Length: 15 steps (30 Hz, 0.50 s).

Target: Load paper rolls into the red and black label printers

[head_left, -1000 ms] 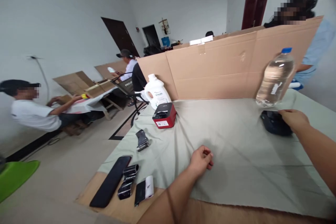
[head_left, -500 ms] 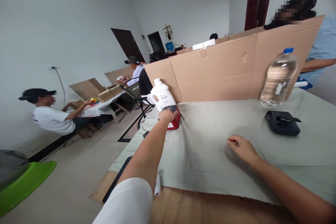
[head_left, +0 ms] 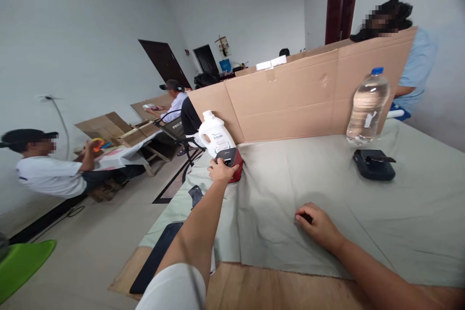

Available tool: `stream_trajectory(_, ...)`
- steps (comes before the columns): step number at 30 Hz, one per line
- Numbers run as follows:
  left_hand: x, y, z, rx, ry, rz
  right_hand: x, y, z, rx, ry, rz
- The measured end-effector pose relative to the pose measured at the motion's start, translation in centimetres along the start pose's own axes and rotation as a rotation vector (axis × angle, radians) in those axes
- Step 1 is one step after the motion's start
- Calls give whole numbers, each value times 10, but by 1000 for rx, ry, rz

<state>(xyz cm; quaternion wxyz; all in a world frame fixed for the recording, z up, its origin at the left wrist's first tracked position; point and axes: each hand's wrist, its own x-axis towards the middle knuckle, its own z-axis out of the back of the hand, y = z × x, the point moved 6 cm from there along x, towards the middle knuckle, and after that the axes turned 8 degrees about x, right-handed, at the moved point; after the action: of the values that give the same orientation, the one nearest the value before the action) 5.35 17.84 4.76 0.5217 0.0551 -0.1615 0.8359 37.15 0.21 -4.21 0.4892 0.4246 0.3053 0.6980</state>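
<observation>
My left hand (head_left: 221, 171) reaches out to the far left of the table and grips the red and black box-shaped device (head_left: 232, 157), fingers wrapped over its near side. Right behind it stands a white jug (head_left: 214, 134). My right hand (head_left: 317, 225) rests on the grey-green cloth (head_left: 363, 213) near the table's middle, fingers curled under with nothing seen in them. A black pouch-like device (head_left: 374, 164) lies at the right, with a clear water bottle (head_left: 366, 106) upright behind it.
A cardboard screen (head_left: 301, 101) stands along the table's far side, a person behind it at the right. A long black object (head_left: 156, 256) and a small dark clip (head_left: 196, 194) lie at the table's left end. Other people sit at cardboard-covered tables on the left.
My left hand has closed on the red device and drawn it slightly nearer. My right hand slid left and a little closer to me on the cloth.
</observation>
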Motion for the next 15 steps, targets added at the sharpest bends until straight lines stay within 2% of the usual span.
stream_trajectory(3,-24,-12,15,-77,-87,-47,2,-11,5,63,-76,-84)
stream_trajectory(6,-61,-32,35,-194,-141,-173,1,-13,6,111,-80,-95)
stream_trajectory(9,-110,-54,57,-313,-187,-344,-1,-7,3,111,5,-29)
stream_trajectory(11,-145,-67,67,-380,-194,-442,-3,-4,-1,116,84,17)
stream_trajectory(12,-162,-72,70,-403,-193,-475,-3,-6,-2,138,82,12)
stream_trajectory(15,-208,-80,68,-430,-165,-492,-3,-19,8,302,-105,-66)
